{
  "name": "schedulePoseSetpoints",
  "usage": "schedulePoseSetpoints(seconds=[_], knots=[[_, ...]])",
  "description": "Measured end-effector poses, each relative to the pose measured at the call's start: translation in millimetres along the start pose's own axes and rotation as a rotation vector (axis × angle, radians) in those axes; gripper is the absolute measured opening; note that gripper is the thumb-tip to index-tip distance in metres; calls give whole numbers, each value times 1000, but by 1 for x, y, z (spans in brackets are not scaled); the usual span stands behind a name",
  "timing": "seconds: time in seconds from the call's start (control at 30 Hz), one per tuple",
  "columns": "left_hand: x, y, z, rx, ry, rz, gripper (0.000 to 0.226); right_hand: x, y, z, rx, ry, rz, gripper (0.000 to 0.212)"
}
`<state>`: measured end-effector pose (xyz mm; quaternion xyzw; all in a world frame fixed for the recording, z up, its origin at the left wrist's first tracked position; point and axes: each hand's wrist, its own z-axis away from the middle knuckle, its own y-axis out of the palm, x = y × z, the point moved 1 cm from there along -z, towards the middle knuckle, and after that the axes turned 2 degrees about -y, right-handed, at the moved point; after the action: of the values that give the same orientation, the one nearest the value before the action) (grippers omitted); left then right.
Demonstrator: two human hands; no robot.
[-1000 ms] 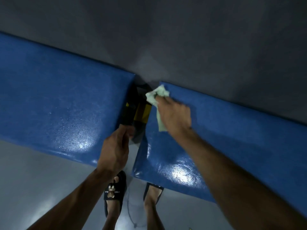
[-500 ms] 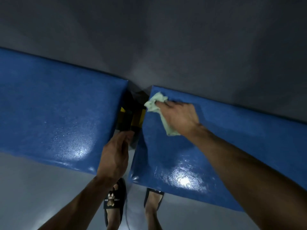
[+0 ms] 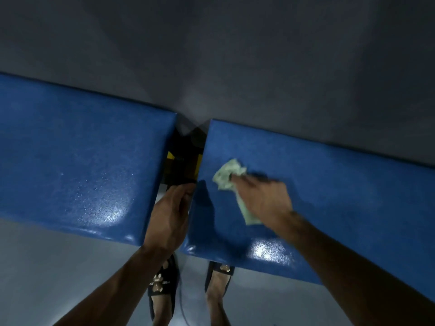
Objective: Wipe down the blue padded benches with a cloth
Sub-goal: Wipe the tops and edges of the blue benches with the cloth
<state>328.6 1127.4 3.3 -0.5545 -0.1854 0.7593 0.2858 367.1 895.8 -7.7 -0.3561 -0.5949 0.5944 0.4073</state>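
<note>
A: In the centre right of the frame, the right hand [image 3: 263, 198] has slid the pale green cloth [image 3: 229, 178] down from the far corner of the right bench [image 3: 329, 184].

B: So that corner is probably wiped. The hand presses the cloth flat?

A: Yes, under its fingers. The left hand [image 3: 169, 215], fingers loosely curled and holding nothing, rests in the gap beside the left bench [image 3: 77, 161].
</note>
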Motion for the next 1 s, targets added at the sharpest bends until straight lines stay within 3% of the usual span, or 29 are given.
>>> schedulePoseSetpoints(seconds=[0.17,0.27,0.43,0.53,0.7,0.8,0.87,1.0], knots=[[4,6,3,58,1,-9,53,-52,-11,-52,-171,615,30,17],[9,9,8,42,-15,3,38,-49,-8,-78,5,788,-118,27],[17,12,15,44,-24,-8,38,-10,-5,-95,23,610,-181,27],[21,10,17,31,-51,16,35,26,-1,-59,-105,318,-146,20],[16,3,20,-34,-58,-50,36,103,18,80,10,-141,-321,23],[13,0,21,-11,-53,-76,35,80,19,95,64,-370,-256,36],[11,-1,20,-10,-44,-73,35,45,12,59,48,-346,-193,38],[10,-2,19,-17,-31,-72,34,-23,3,-15,-148,167,-32,30]])
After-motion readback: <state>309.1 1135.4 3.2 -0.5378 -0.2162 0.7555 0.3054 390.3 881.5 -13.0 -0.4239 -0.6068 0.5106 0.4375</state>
